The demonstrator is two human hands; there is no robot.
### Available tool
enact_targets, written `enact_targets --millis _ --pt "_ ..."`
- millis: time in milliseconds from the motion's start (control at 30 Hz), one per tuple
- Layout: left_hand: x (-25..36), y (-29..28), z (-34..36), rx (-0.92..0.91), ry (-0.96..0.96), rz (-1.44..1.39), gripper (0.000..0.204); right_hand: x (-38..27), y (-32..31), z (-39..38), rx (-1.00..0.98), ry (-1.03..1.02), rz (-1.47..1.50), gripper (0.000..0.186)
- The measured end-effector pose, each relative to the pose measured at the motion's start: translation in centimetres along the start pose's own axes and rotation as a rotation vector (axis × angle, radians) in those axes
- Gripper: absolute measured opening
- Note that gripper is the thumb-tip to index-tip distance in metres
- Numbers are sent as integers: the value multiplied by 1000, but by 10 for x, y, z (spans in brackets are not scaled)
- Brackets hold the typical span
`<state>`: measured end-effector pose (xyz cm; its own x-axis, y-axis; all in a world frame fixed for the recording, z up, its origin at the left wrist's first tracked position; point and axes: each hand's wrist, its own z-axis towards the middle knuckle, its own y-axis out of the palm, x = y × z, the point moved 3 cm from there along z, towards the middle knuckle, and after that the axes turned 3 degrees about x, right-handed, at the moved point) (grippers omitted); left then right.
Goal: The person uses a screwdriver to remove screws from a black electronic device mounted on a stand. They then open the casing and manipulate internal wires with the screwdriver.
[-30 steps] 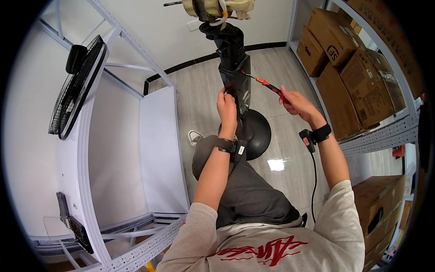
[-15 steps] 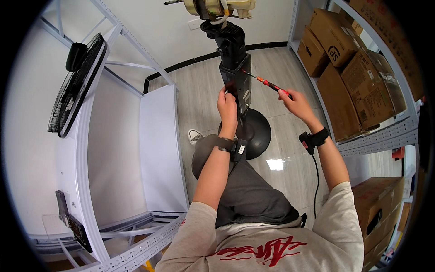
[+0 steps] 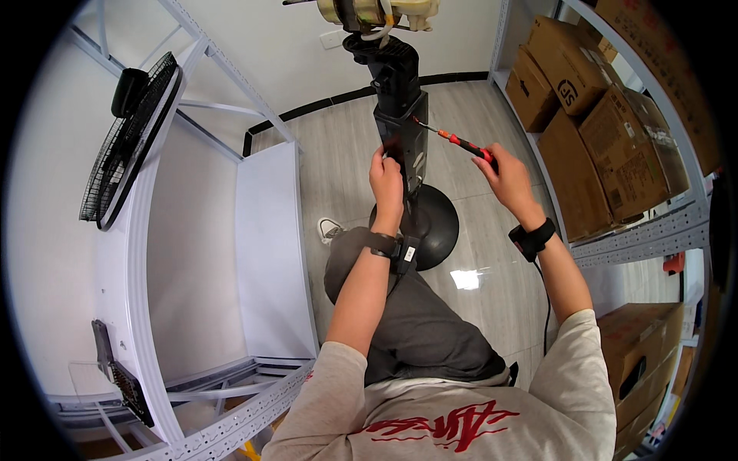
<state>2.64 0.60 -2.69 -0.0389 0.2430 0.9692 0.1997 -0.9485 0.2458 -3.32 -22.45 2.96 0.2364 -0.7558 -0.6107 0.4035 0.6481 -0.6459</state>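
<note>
A pedestal fan without grille or blades stands in front of me. Its bare motor (image 3: 367,14) is at the top edge, above a black neck (image 3: 396,73) and a dark control housing (image 3: 401,131). My right hand (image 3: 509,178) is closed round the handle of a red and black screwdriver (image 3: 466,145), whose tip meets the upper right side of the housing. My left hand (image 3: 387,184) grips the housing's lower left side with curled fingers; some fingertips are hidden. The round black base (image 3: 437,230) rests on the floor, partly behind my left wrist and leg.
On the left white shelf lie a fan grille (image 3: 127,146) and a dark slotted part (image 3: 132,393). Cardboard boxes (image 3: 573,165) fill the metal rack on the right, and another carton (image 3: 642,338) stands lower down. Straps with small devices circle both wrists; a cable hangs from the right one.
My right hand has turned and shifted slightly, wrapping further round the screwdriver handle. The tip stays at the same spot on the housing. My left hand has hardly moved.
</note>
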Motion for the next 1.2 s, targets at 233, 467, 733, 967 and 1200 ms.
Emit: enact_targets --millis 233,467,733,967,1200 --pt "4 1 -2 -9 -13 -9 37 23 12 0 -448 567 327 46" --pt "2 3 -2 -7 -14 26 34 22 9 -1 -277 390 463 41" --pt "-3 1 1 -12 -9 13 35 7 8 -7 -217 404 304 38" --pt "-1 2 -1 -21 -10 -9 34 22 8 -4 -408 618 643 47" --pt "-1 2 0 -20 6 1 34 15 12 -9 -17 246 317 39"
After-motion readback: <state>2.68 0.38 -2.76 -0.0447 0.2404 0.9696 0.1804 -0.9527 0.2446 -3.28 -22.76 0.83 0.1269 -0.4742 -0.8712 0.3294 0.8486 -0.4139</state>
